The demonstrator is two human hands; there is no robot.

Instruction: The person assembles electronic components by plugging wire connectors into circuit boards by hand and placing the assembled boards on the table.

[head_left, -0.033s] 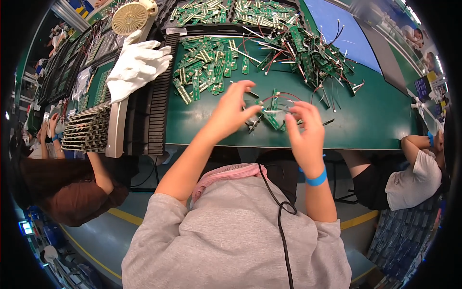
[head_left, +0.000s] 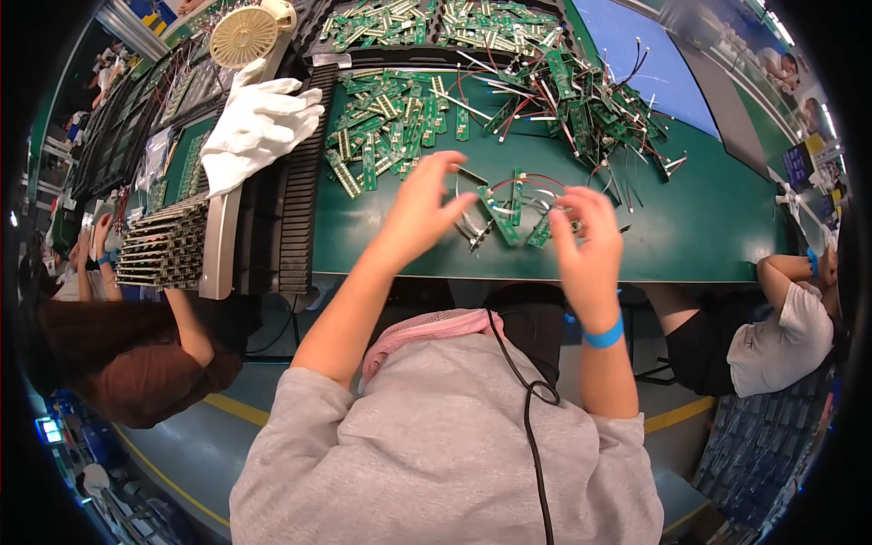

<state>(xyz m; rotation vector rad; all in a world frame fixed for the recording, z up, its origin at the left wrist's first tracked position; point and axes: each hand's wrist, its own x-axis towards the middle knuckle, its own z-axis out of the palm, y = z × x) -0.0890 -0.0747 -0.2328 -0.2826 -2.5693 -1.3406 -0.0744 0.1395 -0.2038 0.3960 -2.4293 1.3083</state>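
Over the near part of the green table [head_left: 699, 245], my left hand [head_left: 420, 218] has its thumb and index finger apart, with nothing between them. My right hand [head_left: 590, 232], with a blue band at the wrist, is curled, its thumb and fingertips at the upper end of a small green circuit board [head_left: 540, 232]. Between my hands lie a slanted green board [head_left: 500, 222] and an upright narrow board [head_left: 517, 195]. Red and white wires [head_left: 536, 177] arch around these boards. Part of the wiring is hidden behind my right fingers.
Loose green boards [head_left: 391, 127] lie at the back left; a tangled heap of wired boards [head_left: 590, 104] is at the back right. Black trays [head_left: 436, 54] of boards stand beyond. On the left are a black ridged rack [head_left: 298, 200], white gloves [head_left: 259, 132] and a small fan [head_left: 243, 38].
My right hand has shifted slightly right, uncovering more of the board beside its thumb. My left hand has drawn a little to the left, away from the boards.
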